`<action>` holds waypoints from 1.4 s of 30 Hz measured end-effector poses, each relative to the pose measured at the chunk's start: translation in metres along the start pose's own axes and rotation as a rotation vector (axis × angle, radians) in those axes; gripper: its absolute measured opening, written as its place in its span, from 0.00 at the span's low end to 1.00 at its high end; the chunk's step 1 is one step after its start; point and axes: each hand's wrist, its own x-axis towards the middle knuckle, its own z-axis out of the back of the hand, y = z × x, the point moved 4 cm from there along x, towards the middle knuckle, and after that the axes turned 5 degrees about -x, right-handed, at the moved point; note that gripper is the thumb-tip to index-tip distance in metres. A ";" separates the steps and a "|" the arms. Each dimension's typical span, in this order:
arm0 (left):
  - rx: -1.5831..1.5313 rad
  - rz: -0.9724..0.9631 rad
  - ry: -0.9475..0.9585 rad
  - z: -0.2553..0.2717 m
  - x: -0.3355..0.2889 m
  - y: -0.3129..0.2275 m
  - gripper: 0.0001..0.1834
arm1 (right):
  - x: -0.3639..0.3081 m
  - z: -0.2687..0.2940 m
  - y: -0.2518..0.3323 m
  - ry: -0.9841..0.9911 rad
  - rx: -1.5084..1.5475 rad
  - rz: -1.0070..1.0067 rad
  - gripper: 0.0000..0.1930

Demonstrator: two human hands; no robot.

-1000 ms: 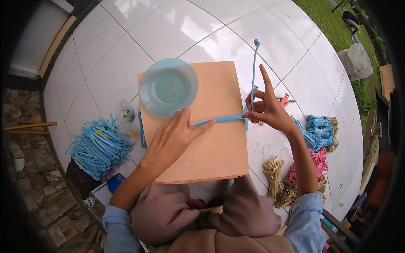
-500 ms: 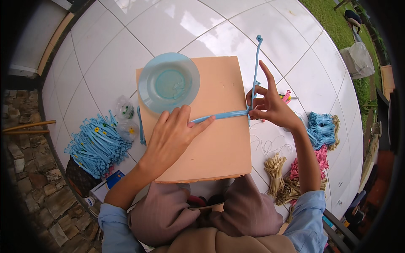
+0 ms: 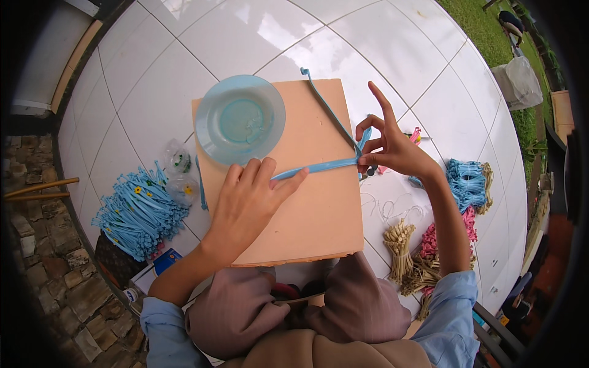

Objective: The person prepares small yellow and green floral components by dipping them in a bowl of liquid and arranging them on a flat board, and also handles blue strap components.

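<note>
A flat light-blue strip (image 3: pixel 334 164) runs between my hands over a peach-coloured board (image 3: pixel 294 221). My left hand (image 3: pixel 248 193) rests palm-down on the board, fingers bent and thumb laid along the strip, holding its left end. Just off the board's right edge, my right hand (image 3: pixel 389 144) pinches the strip between thumb and fingertip, its index finger raised. From that pinch a thin blue tail (image 3: pixel 328 104) with a knotted tip slants up and left across the board. A clear bluish bowl (image 3: pixel 211 138) stands at the board's far left corner, with a little clear material inside.
Left of the board lie a heap of blue strips (image 3: pixel 138 211) and clear plastic bags (image 3: pixel 181 159). To the right are a blue bundle (image 3: pixel 464 187), pink pieces (image 3: pixel 429 242), beige bundles (image 3: pixel 400 248) and loose thread (image 3: pixel 386 211) on the white tiles. Another person (image 3: pixel 510 23) bends on the grass.
The thin blue tail has swung from upright beside my right hand to leaning left over the board. My right hand has tilted slightly; my left hand keeps its hold.
</note>
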 end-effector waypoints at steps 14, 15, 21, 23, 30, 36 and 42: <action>0.071 -0.039 0.016 -0.016 0.015 -0.031 0.28 | -0.003 -0.015 0.008 -0.055 -0.126 -0.021 0.46; 0.075 -0.040 0.025 -0.017 0.015 -0.031 0.28 | -0.002 -0.016 0.009 -0.144 -0.175 0.013 0.44; 0.060 -0.072 -0.048 -0.019 0.018 -0.033 0.27 | -0.004 -0.020 0.002 -0.388 -0.247 0.043 0.40; 0.054 -0.078 -0.064 -0.022 0.019 -0.033 0.27 | -0.006 -0.016 -0.008 -0.394 -0.008 0.128 0.40; -0.098 -0.079 -0.192 -0.027 0.022 -0.022 0.21 | -0.005 -0.004 -0.018 -0.285 0.212 -0.011 0.43; -0.142 -0.046 -0.240 -0.027 0.021 -0.019 0.21 | -0.004 -0.002 -0.016 -0.263 0.263 -0.019 0.49; -0.127 -0.067 -0.218 -0.027 0.020 -0.016 0.18 | -0.004 -0.002 -0.013 -0.264 0.190 -0.023 0.48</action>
